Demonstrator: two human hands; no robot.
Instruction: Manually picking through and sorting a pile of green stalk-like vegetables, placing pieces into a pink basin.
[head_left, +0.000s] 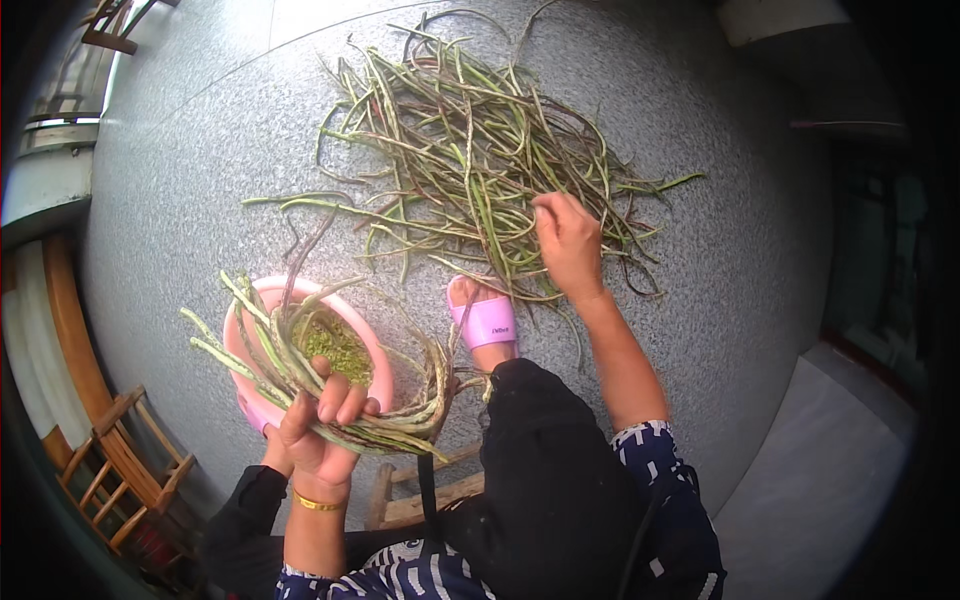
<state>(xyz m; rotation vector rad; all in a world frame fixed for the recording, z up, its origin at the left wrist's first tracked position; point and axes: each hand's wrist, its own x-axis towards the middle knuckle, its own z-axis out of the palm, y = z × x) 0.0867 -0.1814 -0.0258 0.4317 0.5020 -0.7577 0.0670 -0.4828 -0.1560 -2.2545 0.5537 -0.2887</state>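
My left hand (330, 424) is closed around a bundle of long beans (382, 431), whose pale ends fan out over a pink plastic basin (382, 367). Small green pieces (337, 349) lie in the basin. On the speckled floor ahead spreads a large loose pile of long green and purplish beans (465, 150). My right hand (570, 240) is at the near right edge of this pile, its fingers bent and pointing down; whether they grip a bean cannot be told.
A foot in a pink slipper (487, 321) stands between the basin and the pile. Below is part of a wooden stool (431, 502). A wooden chair (112, 480) is at the lower left, and wooden furniture legs (112, 37) show at the upper left.
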